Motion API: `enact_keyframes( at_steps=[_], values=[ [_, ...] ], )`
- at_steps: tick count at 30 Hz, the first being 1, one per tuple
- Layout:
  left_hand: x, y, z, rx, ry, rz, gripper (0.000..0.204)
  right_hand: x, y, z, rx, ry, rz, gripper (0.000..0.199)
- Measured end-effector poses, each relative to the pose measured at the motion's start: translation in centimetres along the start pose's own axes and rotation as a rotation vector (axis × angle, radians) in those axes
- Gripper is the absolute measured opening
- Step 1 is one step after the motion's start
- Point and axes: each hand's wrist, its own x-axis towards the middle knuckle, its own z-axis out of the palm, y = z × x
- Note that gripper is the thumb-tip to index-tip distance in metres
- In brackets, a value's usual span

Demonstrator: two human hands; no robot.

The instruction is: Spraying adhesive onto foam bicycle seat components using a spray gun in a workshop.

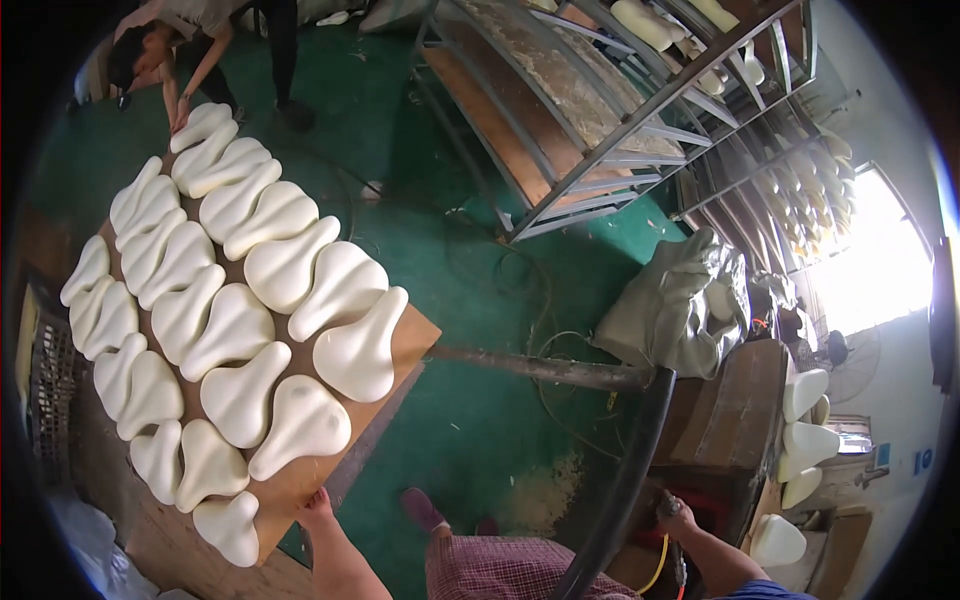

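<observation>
My left hand (316,508) grips the near edge of a brown board (408,335), its fingers partly hidden by the edge. White foam bicycle-saddle pads (300,428) lie on the board in rows, some overlapping. The pad closest to my left hand (228,528) sits at the board's near corner. My right hand (682,522) is closed around a small dark object (668,503) at the lower right, whose kind I cannot make out. A yellow hose (655,572) hangs just below that hand.
Another person (190,50) bends over the board's far end. A metal rack (560,120) with shelves stands ahead. A dark pipe frame (620,480) rises beside my right arm. A grey sack (680,305), cardboard (715,410) and more pads (808,445) are on the right; hoses lie on the green floor.
</observation>
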Motion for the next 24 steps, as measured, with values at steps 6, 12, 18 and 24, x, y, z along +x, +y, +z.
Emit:
enact_keyframes(
  at_steps=[6,12,18,24],
  values=[
    [-2.8,1.5,-0.4,0.133,-0.063,0.008,0.032,1.1,-7.0,0.9,-0.01,-0.075,-0.083,0.049],
    [-6.9,2.4,0.5,0.198,-0.175,0.001,0.027,5.7,-6.9,3.1,0.092,-0.079,-0.277,0.053],
    [-11.8,2.5,1.5,0.23,-0.161,0.043,0.025,8.4,-11.4,2.4,0.183,-0.153,-0.2,0.054],
    [-17.4,-1.2,4.5,0.239,-0.08,0.087,0.024,14.9,-12.2,3.2,0.141,-0.214,-0.224,0.053]
  ],
)
